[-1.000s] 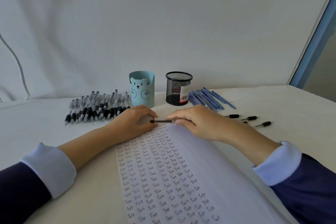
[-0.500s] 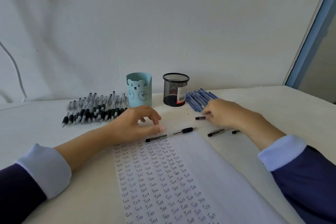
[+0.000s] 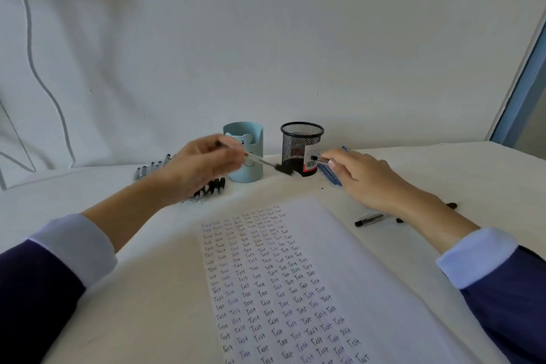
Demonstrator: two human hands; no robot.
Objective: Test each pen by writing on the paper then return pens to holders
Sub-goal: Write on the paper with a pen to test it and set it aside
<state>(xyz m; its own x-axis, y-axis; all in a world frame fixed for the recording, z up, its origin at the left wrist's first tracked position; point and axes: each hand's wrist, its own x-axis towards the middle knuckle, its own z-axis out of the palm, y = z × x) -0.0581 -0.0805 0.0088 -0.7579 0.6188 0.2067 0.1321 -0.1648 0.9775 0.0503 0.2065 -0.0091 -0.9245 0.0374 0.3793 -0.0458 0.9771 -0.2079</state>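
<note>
As the head camera looks down on the desk: both hands are raised near the two holders, beyond the far edge of the paper.
Left hand (image 3: pixel 204 167): its fingers are curled round a clear pen (image 3: pixel 260 160), which is blurred. The pen's dark end points toward the gap between the holders and passes in front of the blue bear holder (image 3: pixel 255 136).
Right hand (image 3: pixel 363 177): its fingertips pinch a black-tipped pen (image 3: pixel 319 158). Only a short bit shows, in front of the label on the black mesh holder (image 3: pixel 301 134).
Paper (image 3: pixel 339 245): it lies flat on the table (image 3: pixel 472 168). Its left part is packed with rows of "Test" and its right part is blank.
Black pens (image 3: pixel 211 185): a heap lies left of the bear holder, partly behind the left hand.
Blue pens (image 3: pixel 331 176): a heap lies right of the mesh holder, partly under the right hand.
Loose pen (image 3: pixel 370 219): it lies beside the right wrist, off the paper. The dark bits near it are too small to name.
Done, by my judgement: a good deal of testing, going by the many written rows.
Left to do: no pen shows above either rim, so the returning seems hardly begun. Both heaps, the loose pen and the two held pens have yet to go in. Which pens are already tested cannot be told.
</note>
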